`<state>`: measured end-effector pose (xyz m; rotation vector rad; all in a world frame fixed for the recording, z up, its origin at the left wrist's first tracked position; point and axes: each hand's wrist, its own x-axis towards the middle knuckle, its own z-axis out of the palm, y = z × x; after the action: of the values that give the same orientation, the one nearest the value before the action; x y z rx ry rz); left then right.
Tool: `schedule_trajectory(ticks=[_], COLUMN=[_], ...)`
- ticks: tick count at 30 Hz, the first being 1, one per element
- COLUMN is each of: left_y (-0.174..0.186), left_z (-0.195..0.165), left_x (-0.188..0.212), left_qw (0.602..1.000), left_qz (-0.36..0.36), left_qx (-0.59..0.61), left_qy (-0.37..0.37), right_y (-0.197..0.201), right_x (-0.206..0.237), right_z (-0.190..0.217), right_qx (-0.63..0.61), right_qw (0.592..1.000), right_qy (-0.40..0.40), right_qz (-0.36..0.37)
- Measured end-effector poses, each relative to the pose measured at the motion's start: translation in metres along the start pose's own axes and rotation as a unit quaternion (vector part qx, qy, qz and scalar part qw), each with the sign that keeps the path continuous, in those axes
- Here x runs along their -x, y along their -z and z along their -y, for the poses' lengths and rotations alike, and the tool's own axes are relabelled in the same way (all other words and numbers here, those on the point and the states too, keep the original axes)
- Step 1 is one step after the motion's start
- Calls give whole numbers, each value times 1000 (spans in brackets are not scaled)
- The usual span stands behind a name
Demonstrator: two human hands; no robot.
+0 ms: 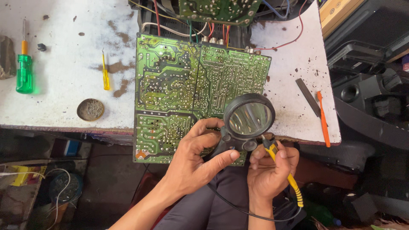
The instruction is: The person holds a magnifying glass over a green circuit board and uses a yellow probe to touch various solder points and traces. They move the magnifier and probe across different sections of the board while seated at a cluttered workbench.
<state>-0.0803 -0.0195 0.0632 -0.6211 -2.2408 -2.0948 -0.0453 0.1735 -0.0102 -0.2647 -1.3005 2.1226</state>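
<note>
The left hand (194, 157) closes around a black magnifying glass (248, 117). The right hand (270, 170) grips a yellow-handled tool (284, 172). Both are at lower centre, over a green circuit board (179, 85) on a stained white table (64, 76).

Electronics repair workshop, stained workbench (64, 76), circuit board (179, 85), screwdrivers (24, 72), loose wires (170, 25)

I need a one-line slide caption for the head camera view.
Left hand holds a magnifier over a green circuit board; right hand grips a yellow-handled soldering iron.

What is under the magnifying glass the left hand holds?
Under the magnifying glass lies the green circuit board, solder side up. The lens shows only a blurred glare, so the joints beneath it cannot be made out. The left hand grips its black handle.
</note>
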Motion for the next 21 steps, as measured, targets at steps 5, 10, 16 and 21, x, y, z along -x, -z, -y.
schedule_trajectory(ticks=[5, 10, 16, 21], left_y=[0, 0, 0, 0], left_z=[0, 0, 1, 1], left_x=[0, 0, 0, 0], left_qw=[1000, 1000, 1000, 1000], left_qz=[2, 2, 1, -1], left_qx=[1, 3, -2, -1], left_qy=[-1, -1, -1, 3], right_y=[0, -2, -4, -4], right_x=[0, 1, 0, 0], right_z=[0, 2, 2, 3], right_qx=[2, 5, 14, 14], right_qw=[1000, 1000, 1000, 1000], right_qy=[-7, -9, -16, -14], right_qz=[5, -6, -10, 2])
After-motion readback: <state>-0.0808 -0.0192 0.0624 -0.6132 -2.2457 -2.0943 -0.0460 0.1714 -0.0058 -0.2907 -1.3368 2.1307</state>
